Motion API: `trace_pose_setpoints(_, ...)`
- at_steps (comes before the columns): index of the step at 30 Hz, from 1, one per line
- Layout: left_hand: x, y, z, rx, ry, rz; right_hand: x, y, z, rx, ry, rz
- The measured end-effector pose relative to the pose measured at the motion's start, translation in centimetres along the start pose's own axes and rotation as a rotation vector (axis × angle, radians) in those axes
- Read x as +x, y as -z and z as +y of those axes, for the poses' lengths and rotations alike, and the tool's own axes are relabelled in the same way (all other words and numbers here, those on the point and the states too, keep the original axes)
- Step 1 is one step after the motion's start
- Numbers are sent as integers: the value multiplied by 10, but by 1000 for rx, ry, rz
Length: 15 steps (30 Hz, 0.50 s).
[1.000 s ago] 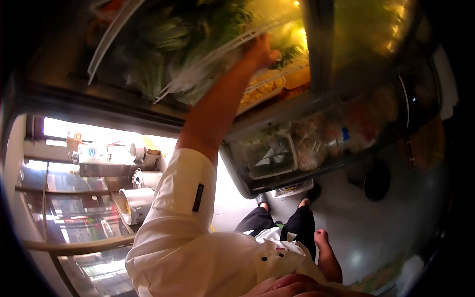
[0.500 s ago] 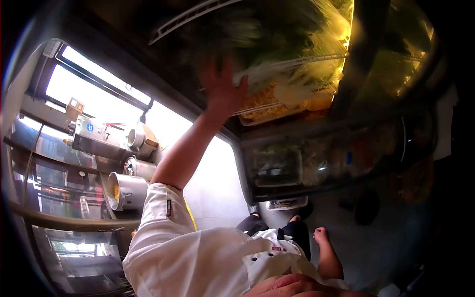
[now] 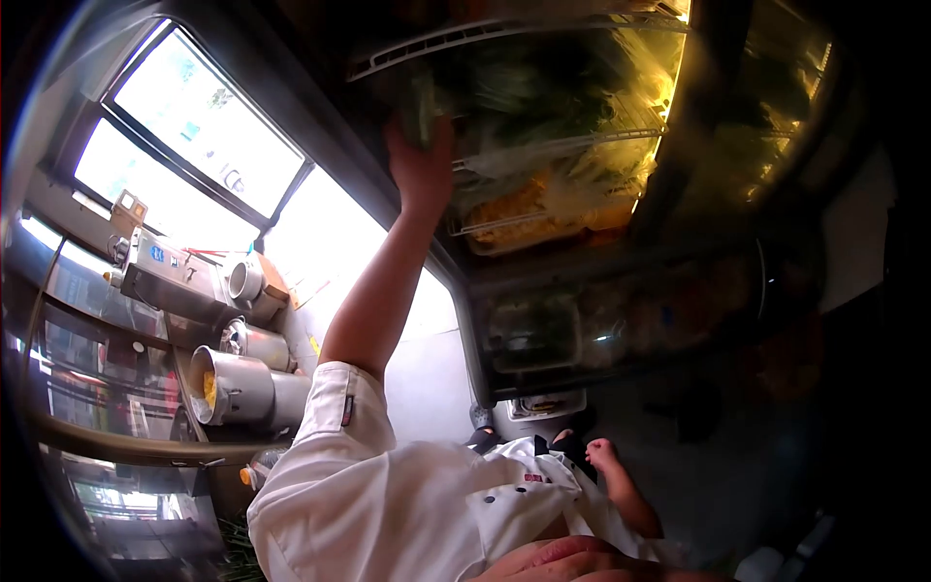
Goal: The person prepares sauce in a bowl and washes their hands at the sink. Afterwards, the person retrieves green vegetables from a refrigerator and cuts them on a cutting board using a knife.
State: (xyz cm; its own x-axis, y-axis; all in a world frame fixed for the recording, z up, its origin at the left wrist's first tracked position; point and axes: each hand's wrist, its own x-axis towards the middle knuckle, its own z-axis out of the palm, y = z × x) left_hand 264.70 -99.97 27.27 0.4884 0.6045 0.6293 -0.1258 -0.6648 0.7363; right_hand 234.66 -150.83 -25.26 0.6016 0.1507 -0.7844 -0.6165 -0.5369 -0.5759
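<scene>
My left hand [image 3: 422, 165] is raised in front of a lit refrigerator's wire shelf [image 3: 427, 48]. Its fingers are in shadow and seem closed round a pale green bundle [image 3: 419, 109], probably leafy vegetables. Bagged greens [image 3: 572, 82] fill the shelf beside it. Below them, a tray of orange-yellow food [image 3: 509, 209] sits under clear plastic. My right hand [image 3: 601, 453] hangs low by my side with its fingers curled and nothing visible in them.
A dark fridge ledge [image 3: 621, 373] crosses below the shelves, with a clear container [image 3: 533, 330] behind glass. Large metal pots [image 3: 233, 383] and a steel appliance [image 3: 184, 276] stand at the left, near glass-fronted shelving [image 3: 97, 330]. A white crate [image 3: 548, 405] lies near my feet.
My left hand has gone from spread fingers near the tray to a closed shape higher up and left, round something green. My view has shifted slightly. The right hand stays low and curled.
</scene>
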Motion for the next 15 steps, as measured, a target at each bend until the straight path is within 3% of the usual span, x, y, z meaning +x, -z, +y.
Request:
trace_pose_setpoints(3,-36,28,-1,-101,4,61,-14,4,-33,38,5,19)
trace_pose_setpoints(6,-99,68,-4,-83,-291,4,-29,8,-114,324,104,-95)
trace_pose_setpoints(10,-184,121,50,-250,-564,-65,-102,1,-297,733,293,-602)
trace_pose_setpoints(11,-200,141,65,-123,-484,-333,-119,-5,-336,844,344,-753)
trace_pose_setpoints(12,-209,150,78,-163,-434,-469,-135,-15,-372,956,395,-906)
trace_pose_setpoints(14,-224,157,95,-314,-227,-609,-158,-41,-426,1270,421,-1127)
trace_pose_setpoints(15,-230,157,99,-364,-129,-603,-166,-45,-462,1296,651,-1226)
